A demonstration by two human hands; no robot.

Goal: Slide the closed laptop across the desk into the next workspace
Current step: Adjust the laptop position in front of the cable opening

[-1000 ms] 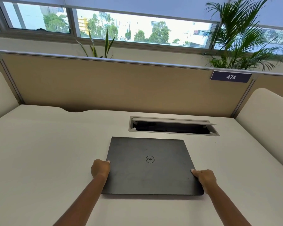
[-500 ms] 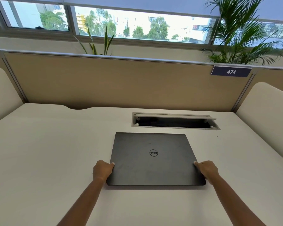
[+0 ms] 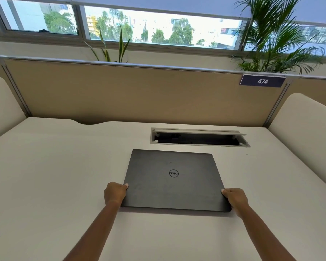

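Note:
A closed black laptop (image 3: pixel 174 178) with a round logo on its lid lies flat on the white desk (image 3: pixel 55 176), just in front of the cable hatch. My left hand (image 3: pixel 114 193) grips the laptop's left edge near the front corner, thumb on the lid. My right hand (image 3: pixel 234 199) grips the right edge near the front right corner in the same way.
An open cable hatch (image 3: pixel 199 139) is sunk into the desk behind the laptop. A tan partition (image 3: pixel 130 95) with a "474" sign (image 3: pixel 262 81) closes the back. Rounded cream dividers stand at the left (image 3: pixel 2 106) and right (image 3: pixel 307 132). Plants stand behind the partition.
The laptop has slid a little away from me toward the cable hatch, with both hands still on its side edges. My view has shifted slightly.

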